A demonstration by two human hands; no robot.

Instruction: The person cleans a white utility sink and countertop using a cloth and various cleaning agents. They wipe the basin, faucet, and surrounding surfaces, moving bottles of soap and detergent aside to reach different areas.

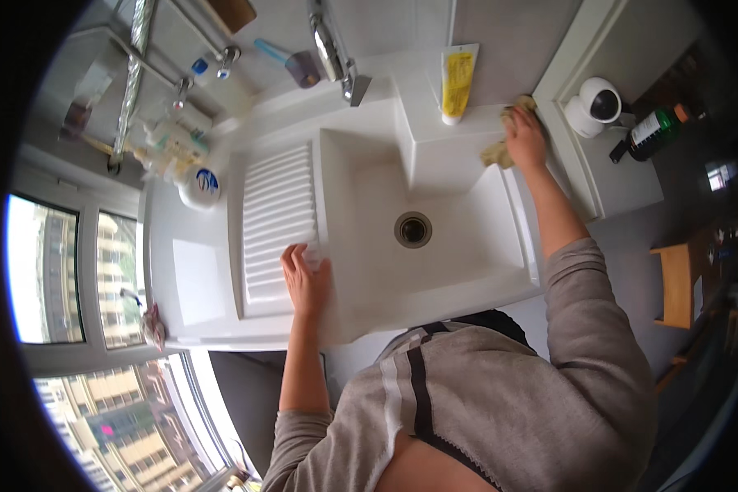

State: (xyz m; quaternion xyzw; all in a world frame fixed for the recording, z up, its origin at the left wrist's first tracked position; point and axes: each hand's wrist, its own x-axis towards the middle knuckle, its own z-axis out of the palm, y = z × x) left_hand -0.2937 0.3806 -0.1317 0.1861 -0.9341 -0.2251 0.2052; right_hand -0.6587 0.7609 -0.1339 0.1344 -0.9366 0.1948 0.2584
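A white laundry sink [378, 270] with a round drain [413, 230] lies before me. My right hand [524, 138] presses a crumpled tan cloth [497, 154] onto the sink's far right corner, beside the wall ledge. Part of the cloth is hidden under the fingers. On the left, my left hand [307, 280] hovers over or rests on the ribbed washboard [277, 215]; contact is hard to judge. Its fingers are bent and apart, and nothing shows in them. A yellow tube [457, 83] stands cap down on the back ledge, left of the cloth.
A chrome faucet [329, 49] overhangs the back rim, with a dark cup [302, 69] near it. Several bottles and a white container [199, 186] crowd the back left corner. A white camera [592, 107] and a green bottle [655, 130] stand on the right ledge.
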